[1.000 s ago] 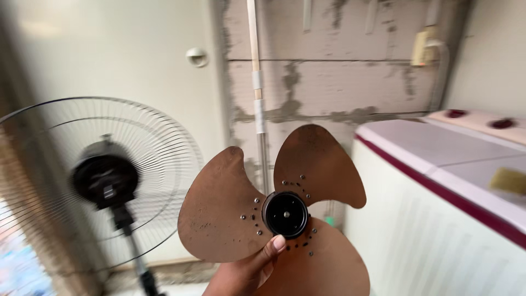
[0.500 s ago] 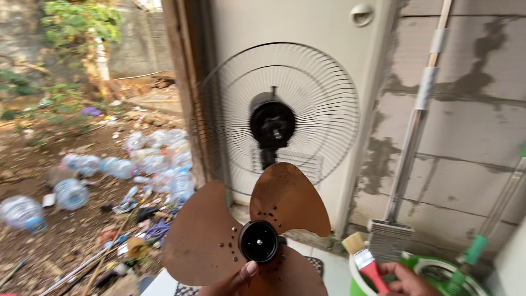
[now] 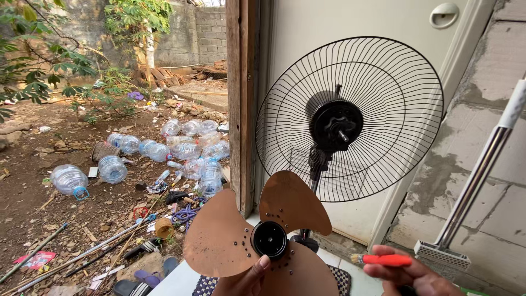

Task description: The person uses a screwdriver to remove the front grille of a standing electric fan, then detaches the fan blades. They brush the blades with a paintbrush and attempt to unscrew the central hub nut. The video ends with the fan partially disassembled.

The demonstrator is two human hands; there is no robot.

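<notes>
Nearer now than a moment ago, the fan stand fills the doorway; left hand grasping the brown fan blade below its shaft, right hand clenched on a red-handled brush alongside.

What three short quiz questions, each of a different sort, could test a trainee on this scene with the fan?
1. True or false: the brown fan blade is mounted on the motor shaft of the standing fan.
2. Multiple choice: what does the right hand hold? A) a screwdriver B) a brush with an orange handle C) a plastic bottle
3. Fill in: the left hand holds the blade with its thumb beside the black ____.

Key
1. False: the blade is off the fan, held in front of the wire rear guard.
2. B
3. hub
</notes>
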